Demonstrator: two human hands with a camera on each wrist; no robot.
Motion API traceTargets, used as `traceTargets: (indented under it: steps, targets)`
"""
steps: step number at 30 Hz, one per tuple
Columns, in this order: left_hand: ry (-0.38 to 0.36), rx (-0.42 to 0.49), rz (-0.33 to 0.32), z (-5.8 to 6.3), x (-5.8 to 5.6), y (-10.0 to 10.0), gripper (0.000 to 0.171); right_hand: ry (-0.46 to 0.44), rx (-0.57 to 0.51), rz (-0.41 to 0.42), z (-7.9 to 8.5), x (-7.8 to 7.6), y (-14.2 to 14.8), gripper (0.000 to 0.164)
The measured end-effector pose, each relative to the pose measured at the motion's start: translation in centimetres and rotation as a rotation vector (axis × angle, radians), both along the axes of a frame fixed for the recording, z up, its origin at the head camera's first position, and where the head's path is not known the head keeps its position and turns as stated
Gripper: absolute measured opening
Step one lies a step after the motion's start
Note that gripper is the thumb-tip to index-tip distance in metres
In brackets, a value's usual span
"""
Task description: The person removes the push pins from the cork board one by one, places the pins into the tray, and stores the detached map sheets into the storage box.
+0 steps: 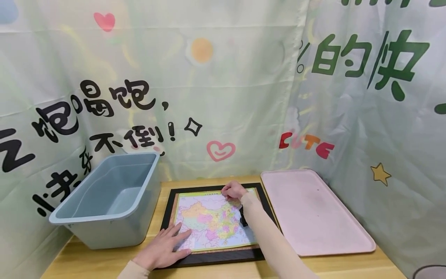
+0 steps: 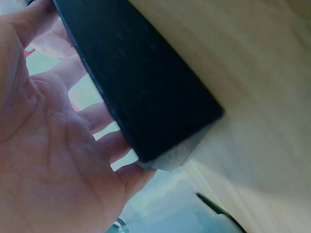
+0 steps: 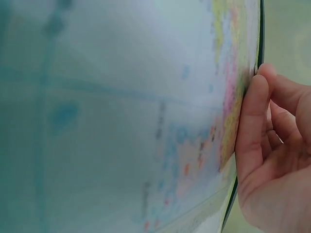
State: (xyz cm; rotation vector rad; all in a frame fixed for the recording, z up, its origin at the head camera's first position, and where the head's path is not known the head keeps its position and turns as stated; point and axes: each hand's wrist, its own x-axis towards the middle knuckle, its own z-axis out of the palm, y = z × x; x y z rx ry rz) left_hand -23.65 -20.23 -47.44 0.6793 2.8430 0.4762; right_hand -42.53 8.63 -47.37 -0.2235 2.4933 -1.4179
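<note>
A colourful paper map (image 1: pixel 205 223) lies over a cork board, whose black frame (image 1: pixel 209 260) surrounds it on the table. My left hand (image 1: pixel 163 245) rests with spread fingers over the frame's near left corner and the map's lower left part. In the left wrist view its palm (image 2: pixel 48 141) is beside the dark frame (image 2: pixel 141 82). At the map's top edge, right of the middle, is my right hand (image 1: pixel 234 190), its thumb and index fingertips together against the paper. I cannot tell whether anything is pinched between them.
On the left of the wooden table (image 1: pixel 153 228) stands a deep blue-grey bin (image 1: pixel 115 232). A flat pink tray (image 1: pixel 313 217) lies right of the board. Printed cloth (image 1: pixel 223 104) hangs behind and along both sides. A small black device (image 1: pixel 242 217) sits at the right wrist.
</note>
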Motion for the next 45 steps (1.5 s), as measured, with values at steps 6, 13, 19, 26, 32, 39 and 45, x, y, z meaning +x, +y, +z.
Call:
traceTargets:
  steps: [6,13,19,26,32,39,45]
  targets:
    - [-0.003,-0.007,-0.009,-0.02,0.10,0.04,0.065,-0.005,-0.005,0.028,0.17,0.46,0.14,0.013]
    - [0.002,-0.007,0.000,-0.32,-0.11,0.07,0.065,-0.006,0.010,-0.010,0.00,0.33,-0.11,0.016]
    - [-0.005,-0.007,-0.003,-0.32,-0.15,0.06,0.065,0.008,0.037,-0.011,0.06,0.31,-0.17,0.017]
    - [0.013,-0.001,-0.005,0.00,-0.17,0.08,0.065,0.014,0.081,-0.040,0.11,0.04,-0.35,0.017]
    - [0.000,0.004,-0.004,0.17,0.06,0.12,0.065,0.004,0.058,-0.059,0.25,0.54,-0.34,0.018]
    - [-0.004,0.000,-0.006,0.27,0.13,0.18,0.065,0.007,0.048,-0.061,0.01,0.16,-0.23,0.016]
    - [-0.011,-0.011,-0.006,0.16,0.04,0.16,0.065,-0.028,0.044,-0.067,0.28,0.28,-0.33,0.021]
